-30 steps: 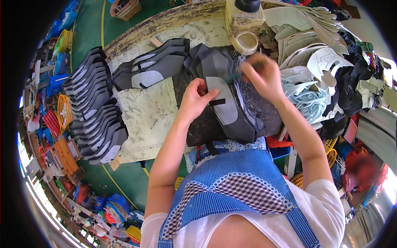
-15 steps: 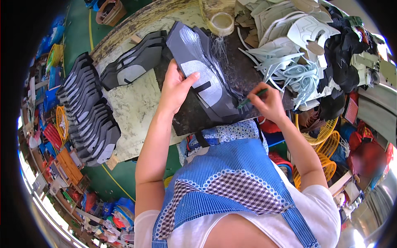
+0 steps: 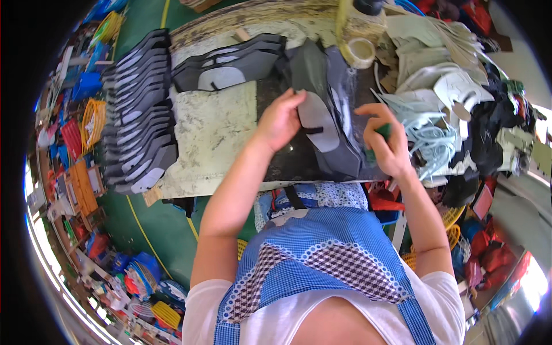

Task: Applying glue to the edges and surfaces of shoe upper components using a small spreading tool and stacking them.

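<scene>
A dark grey shoe-upper piece [image 3: 320, 118] with a pale oval patch and a short black strip lies lengthwise in front of me, over other dark pieces. My left hand [image 3: 280, 119] is at its left edge; the thumb side touches near the patch, and some fingertips are hidden. Along the right side of the piece runs a whitish, shiny streak. My right hand [image 3: 386, 141] hovers just right of it, fingers curled round a green-handled brush [image 3: 383, 132], index finger extended. The brush's working end is hard to make out.
Matching uppers [image 3: 233, 63] lie in a fanned row behind left, beside a long overlapping stack [image 3: 138, 115]. A round glue-crusted pot [image 3: 361, 52] stands at the back. White cut parts [image 3: 448, 86] and pale blue strips [image 3: 431, 141] are heaped right, next to black cloth [image 3: 486, 123].
The dark piece has gone from raised and tilted to flatter and more upright in view. My right hand has lifted off its lower right edge with the brush. The view has shifted.
</scene>
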Motion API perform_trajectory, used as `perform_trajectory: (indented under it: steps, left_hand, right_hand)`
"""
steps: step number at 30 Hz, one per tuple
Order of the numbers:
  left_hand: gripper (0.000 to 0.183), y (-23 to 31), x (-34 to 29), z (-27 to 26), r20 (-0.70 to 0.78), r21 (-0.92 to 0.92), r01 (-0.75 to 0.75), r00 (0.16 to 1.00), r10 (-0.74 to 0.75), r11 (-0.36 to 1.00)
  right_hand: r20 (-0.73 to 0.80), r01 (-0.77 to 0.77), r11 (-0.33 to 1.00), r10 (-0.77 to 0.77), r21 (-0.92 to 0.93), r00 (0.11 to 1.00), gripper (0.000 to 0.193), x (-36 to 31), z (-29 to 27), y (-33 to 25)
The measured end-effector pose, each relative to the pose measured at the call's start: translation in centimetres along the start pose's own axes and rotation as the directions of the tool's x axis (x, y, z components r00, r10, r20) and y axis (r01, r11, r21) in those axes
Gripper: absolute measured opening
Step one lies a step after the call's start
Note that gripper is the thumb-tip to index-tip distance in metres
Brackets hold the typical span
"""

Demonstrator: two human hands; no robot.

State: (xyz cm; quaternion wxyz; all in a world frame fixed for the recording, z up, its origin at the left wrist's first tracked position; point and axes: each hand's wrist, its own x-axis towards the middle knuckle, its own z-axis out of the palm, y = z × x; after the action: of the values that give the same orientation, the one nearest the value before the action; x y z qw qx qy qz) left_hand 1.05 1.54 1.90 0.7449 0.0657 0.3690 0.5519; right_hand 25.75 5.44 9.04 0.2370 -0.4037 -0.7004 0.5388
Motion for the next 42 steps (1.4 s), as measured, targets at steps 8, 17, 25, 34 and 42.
perform_trajectory:
  steps: [8, 17, 25, 34, 42]
  left_hand:
    - [0.05, 5.6, -9.6, -4.6, -0.286, -0.27, -0.642, 0.765, 0.576, 0.718]
    - [0.042, 8.0, -4.5, -15.8, -0.668, 0.26, -0.723, 0.343, 0.66, 0.64]
    - [0.085, 10.9, 1.6, -20.0, -0.518, 0.845, 0.009, 0.264, 0.814, 0.535]
    - [0.049, 8.8, -1.5, -17.5, -0.407, 0.913, 0.152, 0.324, 0.854, 0.378]
    - [0.05, -0.2, 2.6, 2.2, 0.081, 0.862, -0.267, 0.911, 0.403, 0.431]
  right_hand:
    - [0.371, 0.041, 0.986, 0.023, -0.162, 0.928, 0.042, 6.0, 1.2, -3.4]
    - [0.362, 0.173, 0.659, 0.162, -0.732, 0.918, 0.033, 21.0, 11.3, -4.1]
    - [0.344, 0.311, 0.153, 0.315, -0.938, 0.884, 0.034, 27.7, 16.7, -0.8]
    - [-0.204, 0.174, 0.969, -0.138, 0.174, 0.969, 0.01, 19.1, -3.4, -5.3]
    - [-0.526, -0.184, 0.921, -0.026, -0.342, 0.85, 0.038, 15.4, -5.8, 7.3]
